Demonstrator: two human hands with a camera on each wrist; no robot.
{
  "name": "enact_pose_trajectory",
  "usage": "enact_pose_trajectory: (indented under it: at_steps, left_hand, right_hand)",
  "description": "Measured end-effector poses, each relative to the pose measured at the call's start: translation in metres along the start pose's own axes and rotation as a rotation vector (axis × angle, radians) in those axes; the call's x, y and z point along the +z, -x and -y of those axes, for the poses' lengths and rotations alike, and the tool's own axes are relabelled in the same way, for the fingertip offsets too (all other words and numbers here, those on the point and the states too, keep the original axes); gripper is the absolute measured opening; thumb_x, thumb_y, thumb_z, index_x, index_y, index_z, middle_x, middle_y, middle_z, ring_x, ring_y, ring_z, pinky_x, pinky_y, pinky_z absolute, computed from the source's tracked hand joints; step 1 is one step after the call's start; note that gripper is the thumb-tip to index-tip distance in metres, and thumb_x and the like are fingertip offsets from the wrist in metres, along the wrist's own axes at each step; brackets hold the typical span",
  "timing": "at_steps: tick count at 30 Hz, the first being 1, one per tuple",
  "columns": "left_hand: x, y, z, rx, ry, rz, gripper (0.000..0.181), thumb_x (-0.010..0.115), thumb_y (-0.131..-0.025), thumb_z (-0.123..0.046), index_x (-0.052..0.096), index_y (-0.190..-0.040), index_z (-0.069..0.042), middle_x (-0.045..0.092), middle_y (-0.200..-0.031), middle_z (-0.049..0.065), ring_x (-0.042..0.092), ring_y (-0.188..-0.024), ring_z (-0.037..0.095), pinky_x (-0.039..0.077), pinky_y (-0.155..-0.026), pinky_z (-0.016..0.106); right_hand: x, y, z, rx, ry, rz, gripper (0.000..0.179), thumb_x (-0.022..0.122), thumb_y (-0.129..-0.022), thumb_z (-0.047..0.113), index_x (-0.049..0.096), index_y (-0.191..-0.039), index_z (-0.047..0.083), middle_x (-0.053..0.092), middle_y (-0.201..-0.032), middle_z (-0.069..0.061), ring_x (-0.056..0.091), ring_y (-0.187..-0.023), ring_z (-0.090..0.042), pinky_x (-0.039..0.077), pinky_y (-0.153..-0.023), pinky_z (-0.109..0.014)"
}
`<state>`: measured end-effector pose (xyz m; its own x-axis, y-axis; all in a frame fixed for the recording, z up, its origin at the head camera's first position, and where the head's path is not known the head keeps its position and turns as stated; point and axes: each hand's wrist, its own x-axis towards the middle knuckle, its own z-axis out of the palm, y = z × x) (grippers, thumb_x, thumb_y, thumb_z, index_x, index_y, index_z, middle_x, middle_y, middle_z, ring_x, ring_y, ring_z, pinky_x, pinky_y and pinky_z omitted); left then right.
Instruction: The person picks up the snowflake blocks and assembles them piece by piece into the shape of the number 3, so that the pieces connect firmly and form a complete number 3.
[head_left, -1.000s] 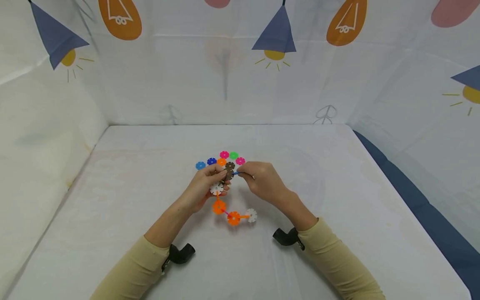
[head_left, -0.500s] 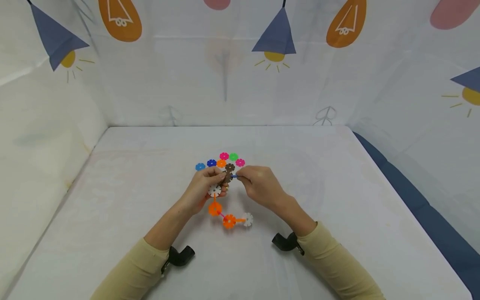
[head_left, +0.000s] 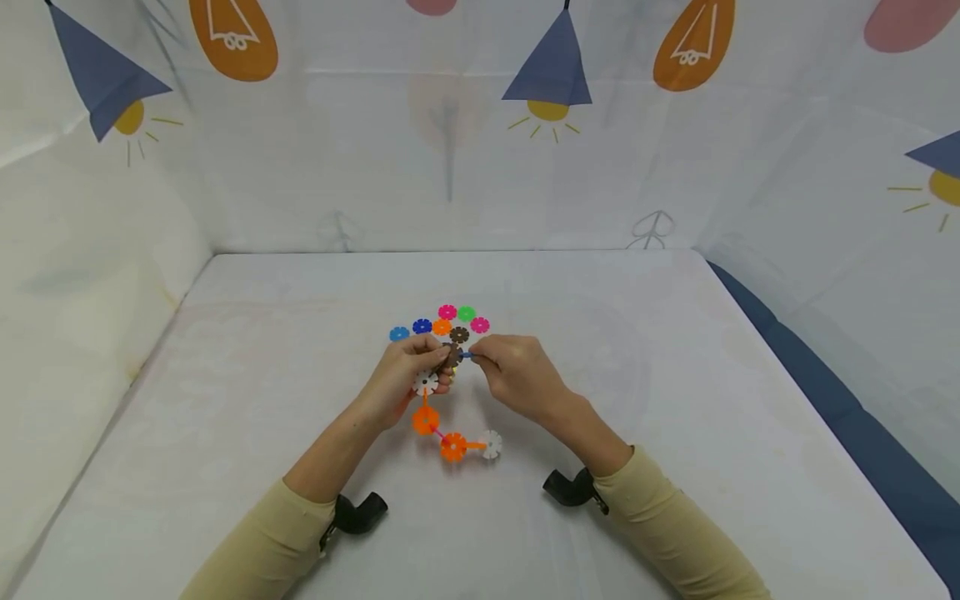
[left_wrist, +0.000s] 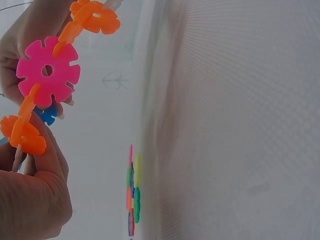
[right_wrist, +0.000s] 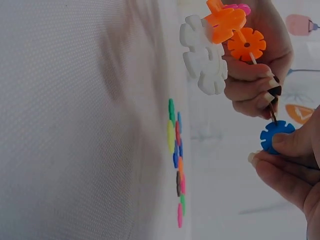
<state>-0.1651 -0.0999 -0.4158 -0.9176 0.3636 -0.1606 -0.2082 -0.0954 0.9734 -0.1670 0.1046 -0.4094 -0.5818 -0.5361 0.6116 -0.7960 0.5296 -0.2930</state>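
Observation:
My left hand (head_left: 397, 377) grips a chain of slotted snowflake discs by a brown disc (head_left: 453, 356) between thumb and fingers. From this hand hang a white disc (head_left: 420, 388), two orange discs (head_left: 424, 420) and a white end disc (head_left: 492, 445). A pink disc (left_wrist: 30, 70) links the orange ones in the left wrist view. My right hand (head_left: 525, 367) pinches a blue disc (right_wrist: 270, 136) between thumb and fingertips. The blue disc stands edge-on in the head view, right at the brown disc's edge. Part of the brown disc is hidden behind the left fingers.
Loose discs lie on the white table (head_left: 637, 350) just beyond my hands, including a green one (head_left: 466, 314), a pink one (head_left: 480, 325), a dark blue one (head_left: 422, 326) and a brown one (head_left: 459, 334). A white printed curtain (head_left: 360, 167) rises behind the table.
The hanging end of the chain has swung left and a little toward me. My right hand has shifted slightly left and nearer, keeping the blue disc at the brown one.

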Motion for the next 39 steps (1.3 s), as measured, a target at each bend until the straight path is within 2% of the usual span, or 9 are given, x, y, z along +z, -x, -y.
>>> enact_pose_trajectory:
  at_steps: [9,21,39]
  left_hand:
    - [0.000,0.000,-0.001,0.016,-0.013,-0.003,0.018,0.052,-0.102,-0.015,0.053,-0.088,-0.003,0.059,-0.078,0.004,0.059,-0.064,0.013,0.057,-0.066,0.023]
    - [0.002,0.001,0.000,0.027,-0.043,-0.046,0.018,0.053,-0.101,-0.012,0.055,-0.089,0.000,0.060,-0.077,0.004,0.060,-0.063,0.013,0.058,-0.067,0.023]
    - [0.006,0.002,0.003,0.015,-0.064,-0.089,0.016,0.052,-0.101,-0.010,0.055,-0.089,0.001,0.061,-0.076,0.004,0.061,-0.062,0.013,0.058,-0.065,0.023]
  right_hand:
    - [0.002,-0.001,0.004,-0.008,0.017,-0.033,0.005,0.072,-0.085,-0.005,0.073,-0.088,-0.002,0.076,-0.083,-0.009,0.072,-0.071,-0.017,0.060,-0.068,-0.023]
    - [0.005,-0.001,0.008,0.006,0.041,-0.014,0.006,0.071,-0.085,-0.006,0.073,-0.086,-0.001,0.075,-0.080,-0.008,0.072,-0.071,-0.016,0.060,-0.068,-0.023]
    - [0.011,0.002,0.006,-0.065,0.058,-0.073,0.008,0.070,-0.081,-0.009,0.072,-0.081,-0.001,0.074,-0.077,-0.008,0.072,-0.070,-0.017,0.060,-0.067,-0.024]
